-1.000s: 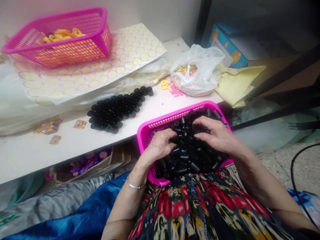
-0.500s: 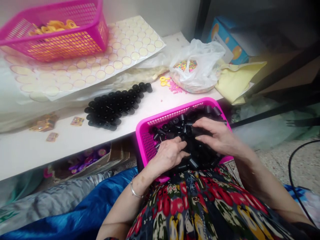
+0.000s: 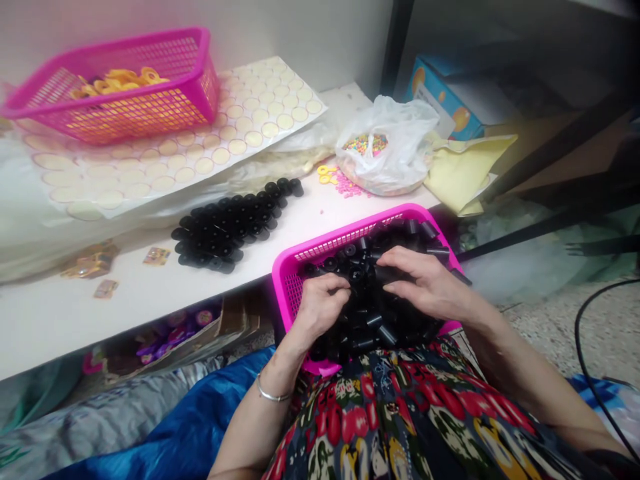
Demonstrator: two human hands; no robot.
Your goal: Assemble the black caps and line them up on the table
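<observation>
A bright pink basket (image 3: pixel 283 280) sits at my lap, filled with small black cylindrical pieces (image 3: pixel 385 333). Over its left half, my left hand (image 3: pixel 324 303) is closed in a pinch; what lies between its thumb and forefinger is hidden. My right hand (image 3: pixel 425 280) reaches in from the right, thumb and fingers curled around a dark cylindrical piece (image 3: pixel 387 274) that merges with the pile. Behind the basket's left side, a block of black cylinders (image 3: pixel 220 230) stands in close rows on the white tabletop (image 3: pixel 280 243).
Another pink basket (image 3: pixel 145 123) holds yellow parts, on a sheet of round stickers (image 3: pixel 250 140). At the back right are a plastic bag of colourful beads (image 3: pixel 390 143), spilled pink beads (image 3: pixel 347 183), yellow paper (image 3: pixel 460 170) and a blue box (image 3: pixel 425 77). Small packets (image 3: pixel 93 260) lie left.
My left hand has moved left and slightly up across the pile, its fingers drawn into a pinch. My right hand stays nearly in place. The camera view has tilted slightly.
</observation>
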